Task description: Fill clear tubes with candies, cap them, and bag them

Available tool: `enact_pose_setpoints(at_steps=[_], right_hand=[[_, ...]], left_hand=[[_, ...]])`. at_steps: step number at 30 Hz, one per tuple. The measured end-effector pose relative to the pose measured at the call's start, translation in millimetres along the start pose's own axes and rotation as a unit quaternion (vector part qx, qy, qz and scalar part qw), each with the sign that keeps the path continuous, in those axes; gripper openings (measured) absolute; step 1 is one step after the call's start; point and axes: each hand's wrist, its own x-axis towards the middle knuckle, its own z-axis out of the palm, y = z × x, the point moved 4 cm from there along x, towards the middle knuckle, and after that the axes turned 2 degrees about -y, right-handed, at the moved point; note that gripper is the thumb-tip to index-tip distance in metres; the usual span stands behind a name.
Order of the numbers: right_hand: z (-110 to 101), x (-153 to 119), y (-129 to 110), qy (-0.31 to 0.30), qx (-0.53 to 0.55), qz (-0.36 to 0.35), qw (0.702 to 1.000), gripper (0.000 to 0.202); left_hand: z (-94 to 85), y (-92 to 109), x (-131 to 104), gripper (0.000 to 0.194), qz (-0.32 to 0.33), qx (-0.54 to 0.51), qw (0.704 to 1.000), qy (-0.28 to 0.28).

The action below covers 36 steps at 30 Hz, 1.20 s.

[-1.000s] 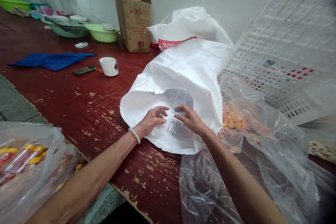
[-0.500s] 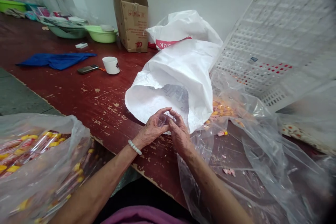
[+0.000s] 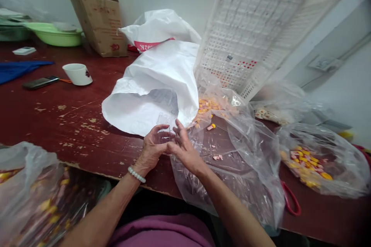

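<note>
Just in front of the mouth of a white woven sack (image 3: 162, 71), my left hand (image 3: 154, 144) curls its fingers around a small clear plastic tube, only partly visible. My right hand (image 3: 185, 148) touches it from the right, its thumb side against my left hand and its fingers raised and apart. A few clear tubes (image 3: 162, 119) lie inside the sack's opening. To the right, a clear plastic bag (image 3: 240, 154) is spread over the red table (image 3: 95, 123), with yellow-capped pieces (image 3: 208, 105) under its far part.
A tilted white crate (image 3: 246, 27) stands behind the clear bag. Another bag of yellow-capped pieces (image 3: 310, 162) sits at right. A cup (image 3: 77, 74), phone (image 3: 41, 82), green basin (image 3: 55, 35) and carton (image 3: 101, 23) are left. A bag of filled tubes (image 3: 31, 197) is at lower left.
The view has turned right, so everything sits further left and the right-hand bag shows. My right hand's fingers have spread and lifted; both hands stay together near the sack's mouth.
</note>
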Motion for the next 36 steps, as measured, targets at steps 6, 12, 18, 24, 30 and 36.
enact_pose_setpoints(at_steps=[6, 12, 18, 24, 30, 36], right_hand=[[-137, 10, 42, 0.197, -0.405, 0.023, 0.892, 0.033], [-174, 20, 87, 0.165, -0.474, 0.042, 0.864, 0.034], [-182, 17, 77, 0.116, -0.494, 0.037, 0.861, 0.014], [-134, -31, 15, 0.141, -0.304, -0.019, 0.942, 0.023], [-69, -49, -45, 0.043, -0.246, -0.120, 0.961, 0.021], [-67, -52, -44, 0.033, -0.281, -0.118, 0.952, 0.053]], left_hand=[[5.2, 4, -2, 0.058, -0.025, 0.067, 0.997, -0.009], [16.3, -1, -4, 0.052, -0.036, 0.108, 0.992, -0.046], [19.5, -7, -2, 0.053, -0.043, 0.129, 0.990, -0.035], [28.0, 2, -8, 0.047, -0.011, 0.147, 0.987, -0.068], [43.3, 9, -22, 0.040, 0.029, 0.240, 0.964, -0.116], [46.2, 5, -25, 0.045, -0.001, 0.131, 0.985, -0.114]])
